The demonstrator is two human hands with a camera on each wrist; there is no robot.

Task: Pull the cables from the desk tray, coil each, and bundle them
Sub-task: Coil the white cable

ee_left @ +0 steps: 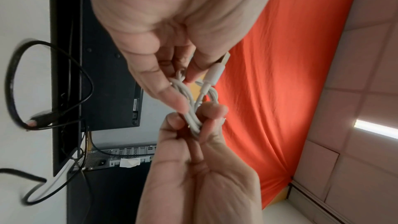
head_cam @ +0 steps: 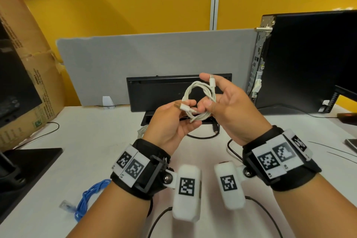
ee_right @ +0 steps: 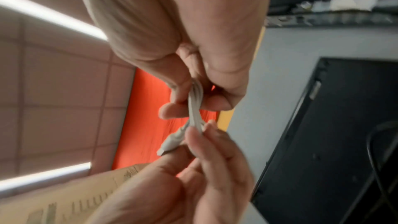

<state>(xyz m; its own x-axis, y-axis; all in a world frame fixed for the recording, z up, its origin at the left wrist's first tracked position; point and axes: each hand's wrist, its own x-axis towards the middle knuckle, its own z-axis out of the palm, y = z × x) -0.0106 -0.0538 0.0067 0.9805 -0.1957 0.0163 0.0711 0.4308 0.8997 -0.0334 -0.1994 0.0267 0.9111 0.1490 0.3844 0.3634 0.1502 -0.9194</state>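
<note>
White cable (head_cam: 199,100), coiled in loops, apparently three, held above desk.

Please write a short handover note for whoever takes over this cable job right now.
Left hand: pinches the white cable near its gold plug, fingers also on the coil's lower loops.
Right hand: holds the other side of the coil, the small plug sticking up by its fingers.
Both hands hold the coil in the air, in front of the black desk tray.
Done: white cable coiled; blue cable lies in loops on the desk, near left.
Left: a black cable lies loose by the tray, and another pale cable behind the left hand. Secure the white coil, coil whatever is loose, bundle all.
</note>
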